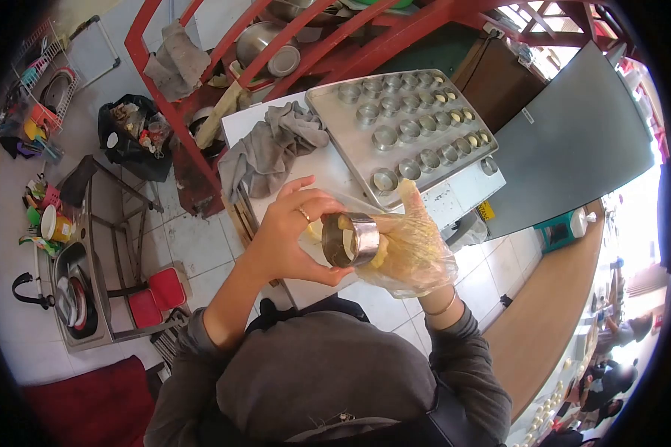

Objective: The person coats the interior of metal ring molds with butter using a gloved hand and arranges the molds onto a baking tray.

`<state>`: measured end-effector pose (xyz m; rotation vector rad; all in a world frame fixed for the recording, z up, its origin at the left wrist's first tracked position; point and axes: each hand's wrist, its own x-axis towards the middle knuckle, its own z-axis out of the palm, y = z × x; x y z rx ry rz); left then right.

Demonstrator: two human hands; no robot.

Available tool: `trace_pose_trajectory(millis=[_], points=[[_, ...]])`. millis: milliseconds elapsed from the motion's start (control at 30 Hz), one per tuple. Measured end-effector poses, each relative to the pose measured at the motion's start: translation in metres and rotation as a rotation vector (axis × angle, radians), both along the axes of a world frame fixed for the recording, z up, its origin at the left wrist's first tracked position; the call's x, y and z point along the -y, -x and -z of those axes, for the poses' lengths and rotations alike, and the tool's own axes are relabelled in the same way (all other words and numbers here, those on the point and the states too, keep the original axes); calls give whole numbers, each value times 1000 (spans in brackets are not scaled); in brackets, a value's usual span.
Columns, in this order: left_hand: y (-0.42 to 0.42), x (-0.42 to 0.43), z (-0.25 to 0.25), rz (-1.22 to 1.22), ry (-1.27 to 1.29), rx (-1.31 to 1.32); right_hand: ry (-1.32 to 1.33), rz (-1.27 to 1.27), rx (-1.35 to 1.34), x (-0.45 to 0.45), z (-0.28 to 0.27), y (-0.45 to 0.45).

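Note:
My left hand [287,235], bare and with a gold finger ring, curls its thumb and fingers around a short metal ring mould [364,239] tilted on its side. Yellowish soft stuff shows inside the mould. A clear plastic glove smeared with yellow covers my right hand [416,253]; its thumb sticks out and its other fingers reach to the mould, their tips partly hidden by it. Beyond my hands lies a metal baking tray [343,138] with rows of similar ring moulds [385,137]. Pale pieces sit in some moulds at its right end.
A grey cloth [276,145] lies beside the tray on the white table [455,195]. Red metal rails [224,45] stand behind. At left are a black rubbish bag [138,134] and a sink [74,287]. A long wooden surface [537,320] runs along the right, with people beyond it.

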<state>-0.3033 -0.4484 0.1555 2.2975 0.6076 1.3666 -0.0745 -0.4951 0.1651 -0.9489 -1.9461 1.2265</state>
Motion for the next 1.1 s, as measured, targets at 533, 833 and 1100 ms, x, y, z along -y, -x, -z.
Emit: trace_pose_trajectory(millis=[533,833,1100], points=[[-18,7,0,116,168,72,-33,113,315,14,0,-16],[-31,2,-7,189,190,159,-1063,184,519,16,5,-44],[-59,-7,8,62,179,117,-12,147,-24,-14,-7,-67]])
